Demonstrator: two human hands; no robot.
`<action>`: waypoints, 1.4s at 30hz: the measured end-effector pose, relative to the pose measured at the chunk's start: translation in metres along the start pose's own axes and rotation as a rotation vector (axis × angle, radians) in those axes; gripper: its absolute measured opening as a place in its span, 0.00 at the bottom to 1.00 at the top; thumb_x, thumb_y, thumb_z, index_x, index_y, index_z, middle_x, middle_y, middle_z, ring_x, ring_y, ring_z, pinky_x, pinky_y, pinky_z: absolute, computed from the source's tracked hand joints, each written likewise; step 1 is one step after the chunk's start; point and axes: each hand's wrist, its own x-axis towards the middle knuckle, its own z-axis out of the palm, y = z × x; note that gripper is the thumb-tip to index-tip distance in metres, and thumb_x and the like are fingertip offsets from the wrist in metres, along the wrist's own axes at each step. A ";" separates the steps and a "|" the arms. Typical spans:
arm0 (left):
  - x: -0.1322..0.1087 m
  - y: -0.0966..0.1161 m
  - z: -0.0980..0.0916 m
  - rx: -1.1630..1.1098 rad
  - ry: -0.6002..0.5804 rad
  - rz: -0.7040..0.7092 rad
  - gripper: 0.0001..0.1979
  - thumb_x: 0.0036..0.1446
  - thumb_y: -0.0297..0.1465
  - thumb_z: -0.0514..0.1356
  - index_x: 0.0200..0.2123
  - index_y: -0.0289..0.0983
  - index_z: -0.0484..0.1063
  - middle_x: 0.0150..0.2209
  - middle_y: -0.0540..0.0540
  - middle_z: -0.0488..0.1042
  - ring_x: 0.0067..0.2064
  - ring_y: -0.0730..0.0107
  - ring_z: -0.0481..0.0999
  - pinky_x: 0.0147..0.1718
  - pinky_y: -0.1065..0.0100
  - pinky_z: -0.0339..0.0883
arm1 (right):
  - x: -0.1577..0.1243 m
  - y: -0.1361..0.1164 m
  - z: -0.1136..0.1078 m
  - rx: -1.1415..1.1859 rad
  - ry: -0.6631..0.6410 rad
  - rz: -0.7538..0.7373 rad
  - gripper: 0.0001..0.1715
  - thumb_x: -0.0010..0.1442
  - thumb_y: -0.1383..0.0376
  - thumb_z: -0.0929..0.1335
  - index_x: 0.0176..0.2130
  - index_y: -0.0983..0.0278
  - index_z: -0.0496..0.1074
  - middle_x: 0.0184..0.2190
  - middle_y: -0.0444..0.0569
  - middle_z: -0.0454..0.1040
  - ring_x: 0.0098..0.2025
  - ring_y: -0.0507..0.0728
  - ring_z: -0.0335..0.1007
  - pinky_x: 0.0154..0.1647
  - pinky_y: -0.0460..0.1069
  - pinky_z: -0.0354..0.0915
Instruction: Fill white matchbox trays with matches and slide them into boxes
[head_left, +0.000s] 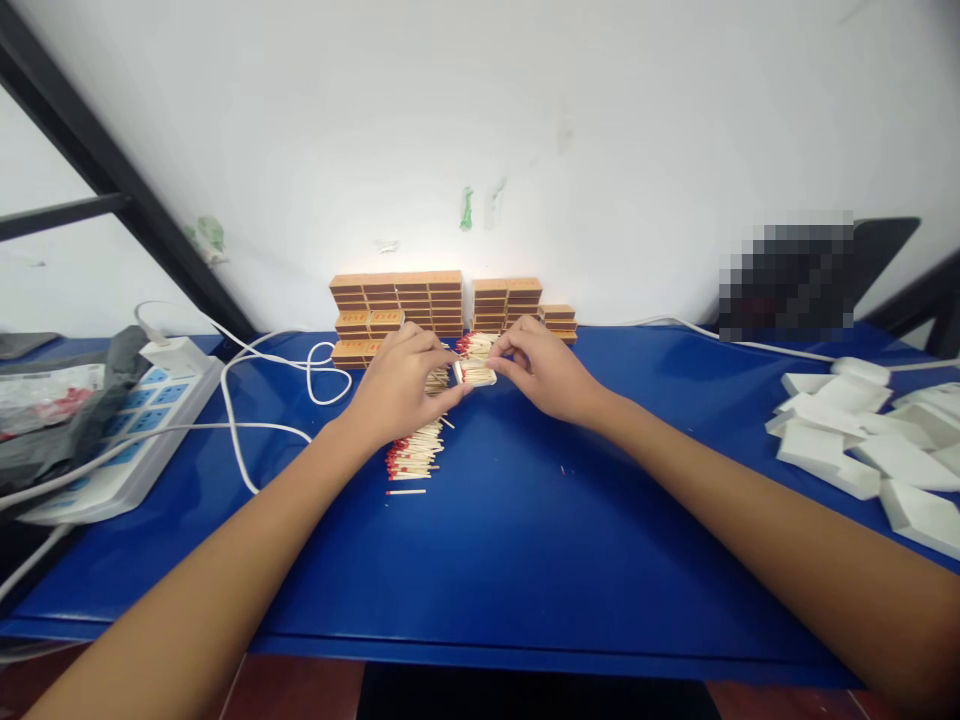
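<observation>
A small white matchbox tray (486,381) filled with red-tipped matches (475,372) is between my hands. My left hand (401,385) has its thumb and fingers closed on the tray's left end. At the right end, my right hand (541,368) pinches at the matches, its fingertips partly hiding them. More loose matches (480,345) show just behind the tray. Below and partly under my left hand lies a long heap of matches (415,452), red heads to the left. A single match (406,492) lies in front of the heap.
Stacked brown matchboxes (397,290) stand against the wall, with shorter stacks (507,292) to their right. White empty trays (821,425) are piled at the right. A power strip (154,420) and white cables (229,440) occupy the left of the blue table (525,560).
</observation>
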 end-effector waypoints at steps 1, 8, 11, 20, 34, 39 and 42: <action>0.000 0.000 0.000 0.006 0.003 -0.002 0.17 0.67 0.44 0.67 0.47 0.36 0.82 0.41 0.42 0.78 0.46 0.55 0.72 0.51 0.53 0.66 | 0.000 0.000 0.000 0.000 0.004 0.016 0.04 0.69 0.65 0.71 0.39 0.62 0.75 0.38 0.47 0.67 0.35 0.56 0.63 0.40 0.53 0.63; 0.001 0.000 -0.004 0.103 -0.013 -0.001 0.16 0.67 0.42 0.66 0.47 0.34 0.82 0.40 0.42 0.78 0.46 0.53 0.72 0.51 0.52 0.66 | 0.002 0.001 -0.001 -0.001 0.004 0.098 0.06 0.70 0.63 0.71 0.39 0.63 0.75 0.40 0.49 0.69 0.36 0.56 0.66 0.41 0.52 0.65; 0.001 -0.006 -0.008 0.233 0.028 -0.075 0.15 0.66 0.40 0.67 0.45 0.33 0.83 0.41 0.39 0.77 0.48 0.49 0.72 0.50 0.51 0.66 | 0.004 0.008 -0.003 -0.081 0.034 0.131 0.05 0.69 0.65 0.71 0.38 0.63 0.76 0.39 0.49 0.70 0.37 0.57 0.67 0.43 0.53 0.65; 0.000 -0.011 -0.011 0.298 0.056 -0.148 0.14 0.66 0.41 0.67 0.42 0.36 0.82 0.40 0.40 0.77 0.49 0.49 0.71 0.50 0.50 0.64 | 0.007 0.021 0.012 -0.278 -0.127 0.152 0.04 0.68 0.65 0.71 0.38 0.62 0.76 0.42 0.53 0.72 0.44 0.61 0.71 0.45 0.54 0.64; 0.001 -0.009 -0.011 0.272 0.018 -0.142 0.15 0.66 0.42 0.67 0.44 0.36 0.83 0.41 0.40 0.78 0.49 0.48 0.72 0.51 0.50 0.66 | 0.010 0.020 0.010 -0.273 -0.171 0.154 0.05 0.70 0.66 0.70 0.39 0.63 0.76 0.42 0.53 0.74 0.40 0.58 0.71 0.45 0.52 0.64; 0.000 -0.011 -0.010 0.273 0.019 -0.130 0.14 0.65 0.41 0.67 0.44 0.36 0.83 0.40 0.39 0.77 0.50 0.47 0.71 0.51 0.50 0.65 | 0.014 0.018 -0.003 -0.209 -0.089 0.109 0.05 0.70 0.65 0.69 0.39 0.63 0.74 0.41 0.52 0.72 0.40 0.59 0.69 0.45 0.53 0.65; 0.000 -0.009 -0.009 0.254 -0.004 -0.112 0.14 0.65 0.41 0.67 0.46 0.37 0.83 0.40 0.39 0.77 0.49 0.47 0.71 0.52 0.49 0.65 | 0.016 0.012 -0.007 -0.172 -0.036 0.077 0.05 0.70 0.65 0.69 0.39 0.62 0.73 0.41 0.51 0.72 0.40 0.59 0.69 0.44 0.53 0.64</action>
